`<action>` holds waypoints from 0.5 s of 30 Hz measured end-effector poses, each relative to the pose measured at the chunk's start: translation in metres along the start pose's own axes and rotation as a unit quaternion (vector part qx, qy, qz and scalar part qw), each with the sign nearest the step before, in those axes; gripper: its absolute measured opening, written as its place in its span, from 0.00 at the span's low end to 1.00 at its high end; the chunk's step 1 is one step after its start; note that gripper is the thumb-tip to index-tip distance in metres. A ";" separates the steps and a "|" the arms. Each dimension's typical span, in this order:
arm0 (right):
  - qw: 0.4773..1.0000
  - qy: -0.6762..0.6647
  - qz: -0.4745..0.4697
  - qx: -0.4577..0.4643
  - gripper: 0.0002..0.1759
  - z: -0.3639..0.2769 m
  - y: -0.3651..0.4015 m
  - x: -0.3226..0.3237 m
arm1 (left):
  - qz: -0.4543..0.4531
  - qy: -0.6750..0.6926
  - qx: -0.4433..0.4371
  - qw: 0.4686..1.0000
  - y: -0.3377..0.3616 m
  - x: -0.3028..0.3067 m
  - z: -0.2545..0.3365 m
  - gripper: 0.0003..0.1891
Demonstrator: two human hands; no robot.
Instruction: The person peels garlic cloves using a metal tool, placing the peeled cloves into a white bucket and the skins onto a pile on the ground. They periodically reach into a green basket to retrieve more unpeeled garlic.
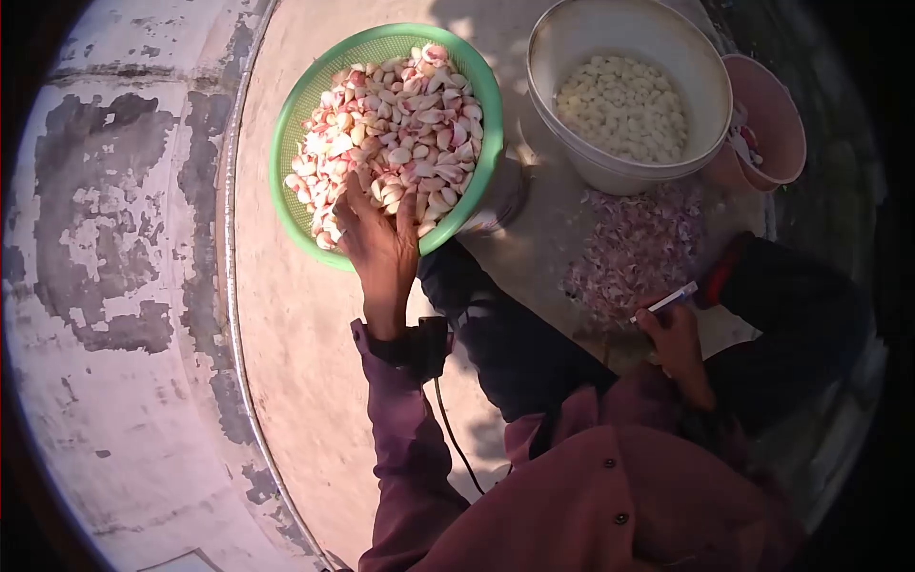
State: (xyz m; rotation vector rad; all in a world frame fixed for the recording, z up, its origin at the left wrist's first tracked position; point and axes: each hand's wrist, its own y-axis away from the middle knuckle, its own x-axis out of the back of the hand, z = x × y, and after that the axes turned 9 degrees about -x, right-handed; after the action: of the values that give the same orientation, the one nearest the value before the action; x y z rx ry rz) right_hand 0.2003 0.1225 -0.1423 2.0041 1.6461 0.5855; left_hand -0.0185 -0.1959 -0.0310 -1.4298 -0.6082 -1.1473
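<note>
My left hand (376, 234) reaches over the near rim of a green plastic basket (489, 105), fingers apart and fingertips among the unpeeled garlic cloves (400, 133). The cloves are white with pink-purple skins and fill most of the basket. No clove shows clearly in its fingers. Low on the right, my right hand (675, 348) is closed around a small knife (673, 297), whose slim, pale, bluish end points up to the right. Beside this hand lies a heap of purple garlic skins (639, 248) on the floor.
A large white bucket (610, 176) holding peeled garlic cloves (624, 107) stands behind the skins. To its right is a pink bucket (777, 119) with a few bits inside. My bent legs (524, 343) lie between basket and skins. A peeling wall (105, 219) runs along the left.
</note>
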 end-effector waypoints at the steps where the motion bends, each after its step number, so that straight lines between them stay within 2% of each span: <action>1: 1.000 0.012 -0.002 -0.010 0.10 0.003 -0.002 0.000 | -0.020 0.004 -0.010 1.000 -0.011 -0.001 0.000 0.34; 2: 1.000 0.016 -0.004 -0.009 0.10 0.004 -0.002 0.000 | -0.039 0.008 -0.020 0.999 -0.021 -0.002 -0.001 0.32; 6: 1.000 0.026 -0.001 -0.001 0.09 0.005 -0.003 -0.004 | -0.024 -0.023 -0.059 0.998 -0.046 -0.010 -0.001 0.12; 9: 1.000 0.014 0.011 0.007 0.09 0.011 -0.008 -0.004 | 0.012 0.036 -0.083 0.996 -0.058 -0.007 -0.011 0.10; 10: 1.000 0.015 0.017 0.011 0.09 0.015 -0.008 -0.002 | 0.057 0.133 -0.043 0.989 -0.066 -0.007 -0.014 0.10; 11: 1.000 0.017 0.017 0.013 0.09 0.016 -0.008 -0.002 | 0.060 0.197 0.024 0.978 -0.068 -0.001 -0.019 0.08; 12: 1.000 0.009 0.014 0.007 0.09 0.015 -0.010 -0.001 | 0.095 0.311 0.072 0.943 -0.072 0.009 -0.014 0.08; 13: 1.000 0.001 0.011 0.000 0.08 0.015 -0.009 0.000 | 0.121 0.337 0.091 0.929 -0.078 0.008 -0.029 0.08; 15: 1.000 0.000 0.007 0.003 0.08 0.013 -0.007 -0.001 | 0.119 0.610 0.186 0.761 -0.082 0.011 -0.064 0.12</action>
State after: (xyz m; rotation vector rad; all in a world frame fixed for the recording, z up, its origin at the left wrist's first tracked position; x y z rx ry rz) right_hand 0.2019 0.1212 -0.1566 2.0215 1.6366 0.5857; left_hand -0.1043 -0.2409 0.0070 -0.1974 0.2869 -1.3646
